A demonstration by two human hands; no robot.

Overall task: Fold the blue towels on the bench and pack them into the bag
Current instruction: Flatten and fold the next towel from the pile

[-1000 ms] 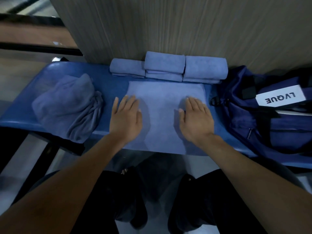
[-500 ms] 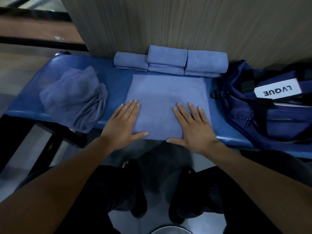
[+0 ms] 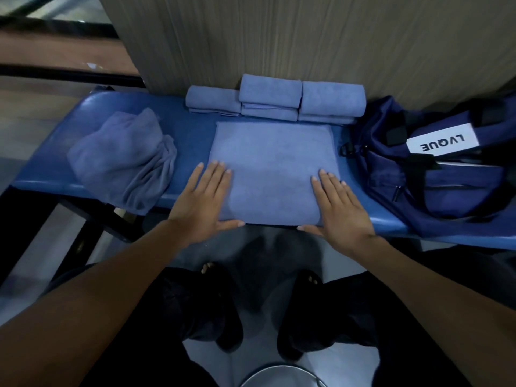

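A half-folded blue towel [image 3: 272,169] lies flat in the middle of the blue bench [image 3: 192,135]. My left hand [image 3: 202,202] rests flat on its near left corner, fingers straight, thumb along the front edge. My right hand [image 3: 339,208] lies flat on the near right corner in the same way. Behind the towel, three folded blue towels [image 3: 275,100] are lined up against the wall. A crumpled blue towel [image 3: 122,160] sits at the bench's left. The navy bag [image 3: 444,169] with a white LVQUE label stands at the right.
A wood-grain wall panel [image 3: 307,37] rises right behind the bench. My legs and feet stand on the floor below the bench's front edge. A round metal rim [image 3: 282,375] shows at the bottom of the view. The bench's dark frame [image 3: 92,219] is at lower left.
Both hands slid from the towel's middle toward me to its front edge, then apart toward its near corners. The towel now ends at the bench's front edge instead of hanging over it.
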